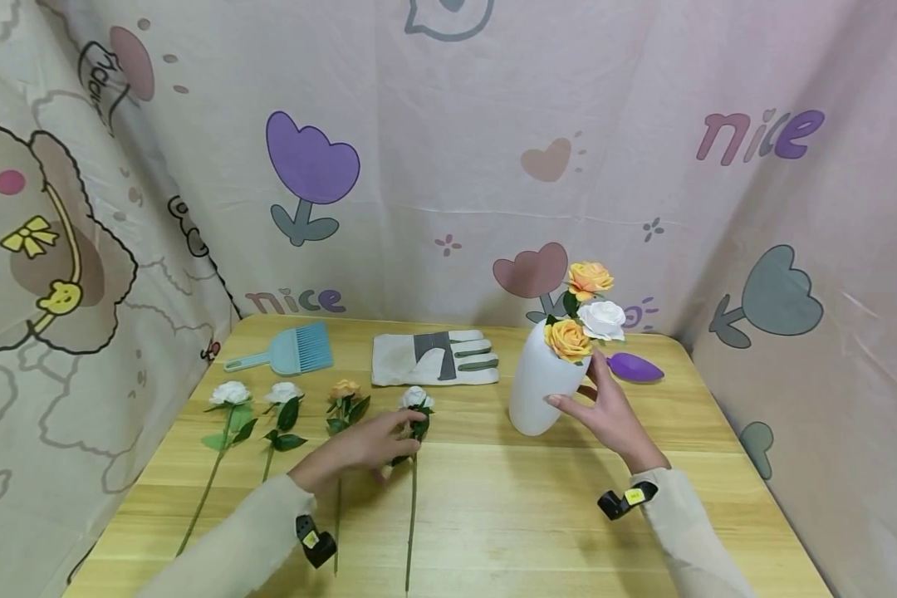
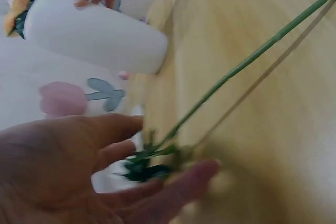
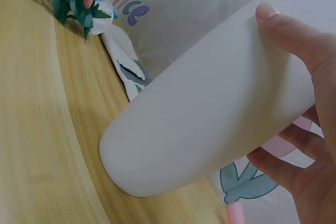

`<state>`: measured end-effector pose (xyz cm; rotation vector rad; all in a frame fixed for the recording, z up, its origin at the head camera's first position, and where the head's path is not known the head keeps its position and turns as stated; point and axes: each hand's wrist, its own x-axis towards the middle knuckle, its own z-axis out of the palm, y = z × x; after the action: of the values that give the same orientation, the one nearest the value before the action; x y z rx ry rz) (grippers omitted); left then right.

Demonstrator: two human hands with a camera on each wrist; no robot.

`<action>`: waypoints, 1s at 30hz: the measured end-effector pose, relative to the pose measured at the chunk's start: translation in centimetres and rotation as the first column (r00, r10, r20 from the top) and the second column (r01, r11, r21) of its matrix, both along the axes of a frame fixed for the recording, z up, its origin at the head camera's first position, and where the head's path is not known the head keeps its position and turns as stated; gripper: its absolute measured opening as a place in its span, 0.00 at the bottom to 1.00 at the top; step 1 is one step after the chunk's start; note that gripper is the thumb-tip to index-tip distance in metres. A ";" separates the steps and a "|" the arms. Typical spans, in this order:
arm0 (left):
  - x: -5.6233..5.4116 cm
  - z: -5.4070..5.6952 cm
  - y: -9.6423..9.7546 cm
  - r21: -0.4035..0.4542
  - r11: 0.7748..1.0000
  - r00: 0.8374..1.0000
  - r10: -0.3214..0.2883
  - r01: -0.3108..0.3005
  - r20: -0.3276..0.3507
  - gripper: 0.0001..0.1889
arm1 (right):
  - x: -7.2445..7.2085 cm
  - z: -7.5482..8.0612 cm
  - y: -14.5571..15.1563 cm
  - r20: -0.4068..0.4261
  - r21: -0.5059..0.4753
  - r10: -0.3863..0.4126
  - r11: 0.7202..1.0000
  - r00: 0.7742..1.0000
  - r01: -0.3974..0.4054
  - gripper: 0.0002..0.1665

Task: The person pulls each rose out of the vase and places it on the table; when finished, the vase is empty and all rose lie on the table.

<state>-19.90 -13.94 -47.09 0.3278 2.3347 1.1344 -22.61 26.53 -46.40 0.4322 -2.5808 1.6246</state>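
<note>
In the head view, the left hand [image 1: 374,442], fingers spread, reaches a white rose [image 1: 416,398] at its two o'clock, contact unclear; the right hand [image 1: 611,415] grips the vase [image 1: 538,386], ten o'clock.

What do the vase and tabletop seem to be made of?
The vase: perhaps ceramic or plastic; smooth white, soft shading without sharp highlights suggesting a matte finish.
The tabletop: wood or wood-look laminate, judging by streaky yellowish grain; faint sheen suggests satin.
</note>
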 end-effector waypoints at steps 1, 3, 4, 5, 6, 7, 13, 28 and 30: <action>-0.1 0.6 0.0 -0.028 1.000 1.000 -0.003 0.003 -0.008 0.29 | 0.0 0.0 0.0 -0.001 -0.001 0.001 1.000 1.000 -0.001 0.62; -0.6 1.8 0.1 -0.080 0.997 0.999 -0.015 0.011 -0.049 0.29 | 0.1 0.0 0.1 -0.004 -0.001 0.000 1.000 1.000 0.000 0.62; -0.9 2.4 0.3 -0.101 0.995 0.997 -0.021 0.013 -0.075 0.29 | 0.1 0.1 0.1 -0.004 -0.002 -0.001 1.000 1.000 0.001 0.63; -1.3 3.0 0.5 -0.122 0.992 0.993 -0.031 0.017 -0.110 0.28 | 0.1 0.1 0.2 -0.003 -0.003 -0.002 1.000 1.000 0.002 0.63; -1.7 3.5 0.7 -0.138 0.990 0.987 -0.043 0.022 -0.152 0.28 | 0.1 0.1 0.2 -0.002 -0.003 -0.003 1.000 1.000 0.003 0.63; -2.0 4.0 1.1 -0.150 0.988 0.980 -0.053 0.024 -0.191 0.28 | 0.1 0.0 0.3 -0.002 -0.002 -0.003 1.000 1.000 0.003 0.63; -3.9 5.9 4.4 -0.079 0.996 0.955 -0.065 0.044 -0.290 0.33 | 0.0 -0.1 0.3 0.001 -0.002 -0.002 1.000 1.000 0.002 0.63; -6.1 5.0 15.2 0.372 0.919 0.944 -0.002 0.133 -0.331 0.50 | -0.1 -0.2 0.3 0.007 0.005 -0.004 1.000 1.000 0.004 0.63; -6.2 4.7 15.7 0.384 0.917 0.944 0.025 0.109 -0.328 0.50 | -0.2 -0.2 0.2 0.011 0.008 -0.001 1.000 1.000 0.001 0.63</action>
<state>-26.11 1.74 -42.34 0.7645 2.3363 1.6420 -22.83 26.76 -46.64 0.4228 -2.5959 1.6217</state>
